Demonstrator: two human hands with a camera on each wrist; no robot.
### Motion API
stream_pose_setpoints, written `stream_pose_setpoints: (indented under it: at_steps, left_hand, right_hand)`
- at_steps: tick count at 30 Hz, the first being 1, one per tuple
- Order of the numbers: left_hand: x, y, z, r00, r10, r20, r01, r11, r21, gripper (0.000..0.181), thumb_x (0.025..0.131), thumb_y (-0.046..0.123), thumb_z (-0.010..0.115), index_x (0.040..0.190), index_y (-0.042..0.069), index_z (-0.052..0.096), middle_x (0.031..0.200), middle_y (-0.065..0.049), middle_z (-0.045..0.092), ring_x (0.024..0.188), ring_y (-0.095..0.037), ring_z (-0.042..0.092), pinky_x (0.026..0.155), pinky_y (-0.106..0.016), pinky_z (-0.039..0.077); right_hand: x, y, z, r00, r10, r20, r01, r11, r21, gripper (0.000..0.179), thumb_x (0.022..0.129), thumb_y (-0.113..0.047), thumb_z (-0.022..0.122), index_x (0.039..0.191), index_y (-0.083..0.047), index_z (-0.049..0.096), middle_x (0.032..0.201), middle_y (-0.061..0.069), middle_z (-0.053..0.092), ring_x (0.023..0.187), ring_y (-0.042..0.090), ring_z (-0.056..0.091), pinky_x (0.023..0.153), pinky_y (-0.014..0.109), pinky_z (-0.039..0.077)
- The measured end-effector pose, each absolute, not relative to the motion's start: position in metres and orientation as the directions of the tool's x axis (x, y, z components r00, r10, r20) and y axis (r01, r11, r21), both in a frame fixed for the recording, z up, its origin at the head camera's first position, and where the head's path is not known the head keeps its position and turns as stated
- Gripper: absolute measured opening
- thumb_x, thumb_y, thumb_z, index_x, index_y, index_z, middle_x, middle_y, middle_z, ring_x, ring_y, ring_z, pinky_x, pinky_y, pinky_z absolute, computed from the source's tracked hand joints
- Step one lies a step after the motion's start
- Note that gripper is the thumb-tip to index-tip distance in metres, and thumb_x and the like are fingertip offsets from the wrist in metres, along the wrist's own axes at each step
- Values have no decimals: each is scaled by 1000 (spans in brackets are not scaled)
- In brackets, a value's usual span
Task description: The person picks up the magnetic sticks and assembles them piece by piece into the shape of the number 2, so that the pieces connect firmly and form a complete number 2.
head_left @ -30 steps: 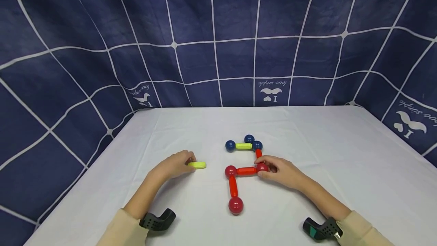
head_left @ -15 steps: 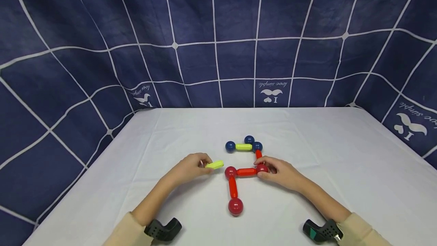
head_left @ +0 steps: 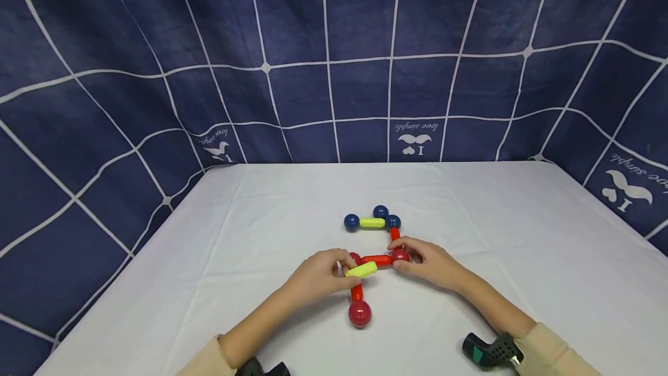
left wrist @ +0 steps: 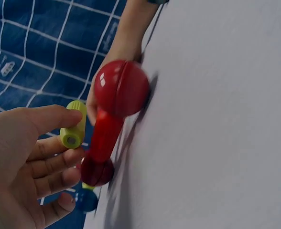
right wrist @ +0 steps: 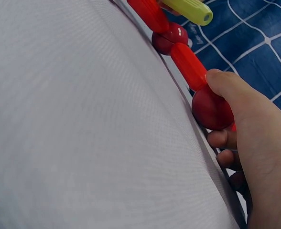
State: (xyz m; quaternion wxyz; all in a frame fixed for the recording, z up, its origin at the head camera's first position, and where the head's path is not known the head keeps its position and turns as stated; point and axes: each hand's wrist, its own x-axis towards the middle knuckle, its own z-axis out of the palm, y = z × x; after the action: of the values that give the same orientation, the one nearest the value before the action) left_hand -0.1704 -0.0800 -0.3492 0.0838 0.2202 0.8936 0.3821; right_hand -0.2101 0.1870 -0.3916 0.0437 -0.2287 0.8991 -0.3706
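Between thumb and index finger my left hand [head_left: 319, 276] pinches a yellow magnetic rod [head_left: 362, 270], raised above the red part of a rod-and-ball chain. The rod's end shows a round metal dot in the left wrist view. Behind this hand, one red ball [head_left: 356, 258] is partly hidden. A red rod [head_left: 377, 260] runs from it to another red ball [head_left: 400, 255], which my right hand [head_left: 430, 263] grips with thumb and fingers. Nearest me sits a larger-looking red ball [head_left: 359, 314] on a second red rod [head_left: 357, 292]. In the right wrist view, the gripped ball [right wrist: 213, 109] touches the cloth.
At the chain's far end, a yellow rod [head_left: 372, 223] joins two blue balls, one on the left [head_left: 352, 223] and one on the right [head_left: 393, 222]. Another blue ball [head_left: 380, 212] lies just behind. White cloth [head_left: 261, 202] covers the table, with a blue curtain [head_left: 360, 91] beyond.
My left hand has lifted the yellow rod from the left and carried it rightward and toward me, over the red chain. The right hand stays on its red ball.
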Motion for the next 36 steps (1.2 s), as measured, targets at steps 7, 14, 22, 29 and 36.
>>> stream_pose_setpoints:
  at_steps: [7,14,22,29,36]
  left_hand:
    - [-154,-63,-353,-896,443,43,329,594,734,16,84,20,79,93,10,71,78,6,56,71,-7,47,62,-20,37]
    - [-142,-52,-360,-893,447,48,341,602,722,18,82,23,81,94,12,72,78,9,57,72,-3,48,66,-20,40]
    - [-136,-47,-362,-853,513,93,452,639,623,16,82,25,81,92,15,75,74,14,55,72,2,44,65,-16,39]
    - [-136,-46,-364,-825,555,110,515,656,552,16,82,27,81,93,16,76,73,15,55,73,4,41,63,-13,35]
    - [-142,-50,-369,-724,681,111,655,627,422,17,87,34,75,96,20,74,78,16,56,78,5,42,66,-10,35]
  right_hand:
    - [-211,189,-392,-889,-445,107,-395,628,-671,34,92,-35,69,122,-18,65,87,-2,52,80,12,48,64,22,37]
    - [-209,189,-393,-889,-444,112,-395,622,-676,34,92,-35,69,122,-20,65,83,-2,49,79,12,48,63,23,37]
    - [-210,189,-392,-893,-436,114,-392,627,-673,33,92,-35,70,121,-19,65,82,-2,49,78,11,47,64,22,36]
    - [-210,188,-392,-892,-439,110,-392,626,-674,34,92,-35,70,121,-20,65,84,-2,50,79,11,47,64,23,36]
    - [-210,188,-392,-889,-443,116,-399,623,-673,33,92,-34,69,121,-19,65,84,-2,50,79,10,47,64,23,36]
